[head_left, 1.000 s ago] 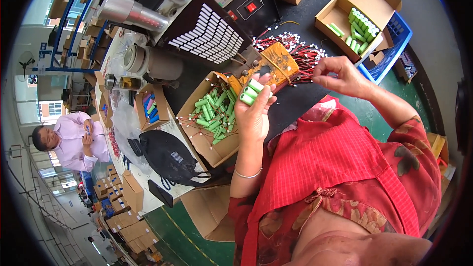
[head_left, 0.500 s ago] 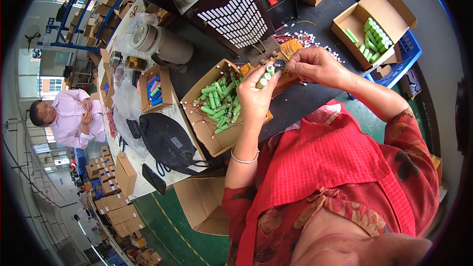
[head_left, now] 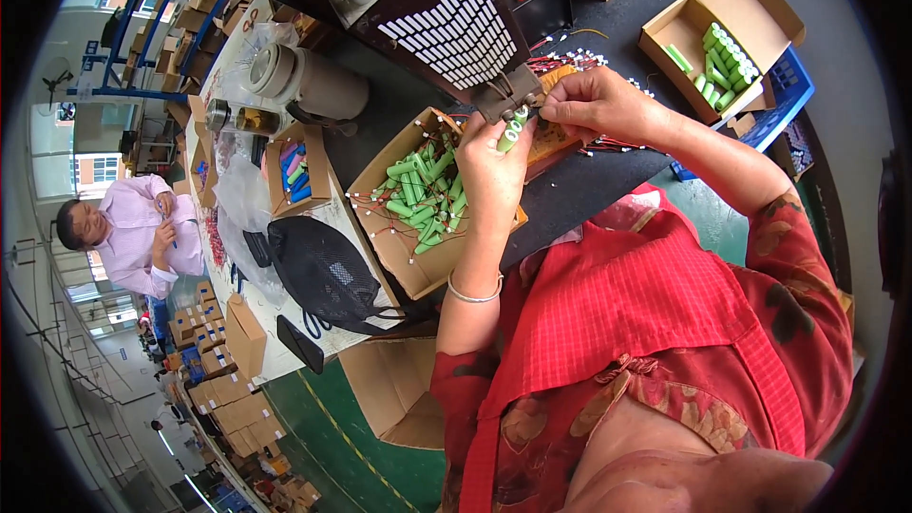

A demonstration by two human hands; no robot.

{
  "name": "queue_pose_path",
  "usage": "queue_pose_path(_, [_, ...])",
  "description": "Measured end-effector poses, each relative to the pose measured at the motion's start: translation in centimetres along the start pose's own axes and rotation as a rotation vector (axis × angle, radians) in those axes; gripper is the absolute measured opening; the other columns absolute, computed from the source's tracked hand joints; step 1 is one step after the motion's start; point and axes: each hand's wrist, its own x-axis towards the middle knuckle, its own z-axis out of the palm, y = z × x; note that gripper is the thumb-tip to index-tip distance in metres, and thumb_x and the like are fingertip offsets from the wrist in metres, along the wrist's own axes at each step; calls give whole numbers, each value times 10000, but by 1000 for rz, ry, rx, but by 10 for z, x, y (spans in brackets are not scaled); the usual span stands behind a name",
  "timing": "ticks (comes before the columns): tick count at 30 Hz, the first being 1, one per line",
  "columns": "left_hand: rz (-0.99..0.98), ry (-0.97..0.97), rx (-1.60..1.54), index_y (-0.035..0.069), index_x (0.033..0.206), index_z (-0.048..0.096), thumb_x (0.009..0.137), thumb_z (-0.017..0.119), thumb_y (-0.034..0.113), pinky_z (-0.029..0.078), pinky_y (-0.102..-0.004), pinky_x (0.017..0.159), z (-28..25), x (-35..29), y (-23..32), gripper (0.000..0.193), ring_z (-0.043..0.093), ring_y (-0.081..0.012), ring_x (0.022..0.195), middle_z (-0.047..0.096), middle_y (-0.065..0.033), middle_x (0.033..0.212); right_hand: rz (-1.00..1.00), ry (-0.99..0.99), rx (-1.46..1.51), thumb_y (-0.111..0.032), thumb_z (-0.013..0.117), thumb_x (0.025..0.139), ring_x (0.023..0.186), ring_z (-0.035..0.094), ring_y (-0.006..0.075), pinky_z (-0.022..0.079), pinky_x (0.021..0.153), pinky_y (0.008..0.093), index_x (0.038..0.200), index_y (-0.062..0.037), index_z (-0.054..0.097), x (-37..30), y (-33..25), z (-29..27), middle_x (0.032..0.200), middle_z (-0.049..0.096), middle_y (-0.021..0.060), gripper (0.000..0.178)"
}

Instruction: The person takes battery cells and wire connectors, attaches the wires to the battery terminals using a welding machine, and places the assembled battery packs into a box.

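The left hand (head_left: 494, 166) is gripping smooth green cylinders (head_left: 510, 138) close under the machine's worn metal head (head_left: 510, 93); the right hand (head_left: 608, 104) is bunching its fingertips just beside them, and whether it is pinching anything cannot be told. Black tabletop (head_left: 613, 171) is stretching between the hands and the checked red apron (head_left: 636, 313), giving room along its near edge. Left, a cardboard box (head_left: 423, 283) is holding jumbled wired cylinders (head_left: 423, 195); far right, an open-lidded carton (head_left: 665, 30) is holding others.
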Motion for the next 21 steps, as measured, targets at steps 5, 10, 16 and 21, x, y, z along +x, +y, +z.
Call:
queue_pose_path(5, [-280, -40, -127, -47, 882, 635, 760, 665, 64, 455, -244, 585, -10, -9, 12, 167, 580, -89, 658, 632, -63, 782, 69, -49, 69, -162, 571, 861, 606, 574, 77, 474, 561, 200, 878, 10, 605, -15, 3, -16, 687, 591, 31, 176])
queue_pose_path(10, [-593, -223, -783, -6, 1067, 568, 731, 678, -37, 485, -185, 654, -29, -11, 14, 355, 595, -104, 745, 618, -69, 871, 13, -47, 156, -175, 573, 863, 614, 559, 66, 454, 552, 188, 877, -19, 586, -19, 14, -10, 725, 590, 13, 157])
queue_pose_path(16, [-389, -98, -433, -5, 966, 598, 789, 638, 33, 427, -185, 601, -15, -8, 6, 185, 513, -33, 686, 600, 15, 783, -218, 64, 67, -158, 574, 864, 675, 534, 36, 460, 600, 197, 913, -17, 579, -13, 19, 13, 759, 581, -22, 149])
queue_pose_path(21, [-272, -37, -263, -10, 893, 614, 791, 640, 58, 423, -198, 558, -7, -9, -1, 125, 501, -25, 623, 601, 18, 707, -333, 285, 111, -110, 596, 841, 723, 568, 49, 478, 644, 196, 881, -18, 603, -15, 20, 23, 787, 614, 0, 101])
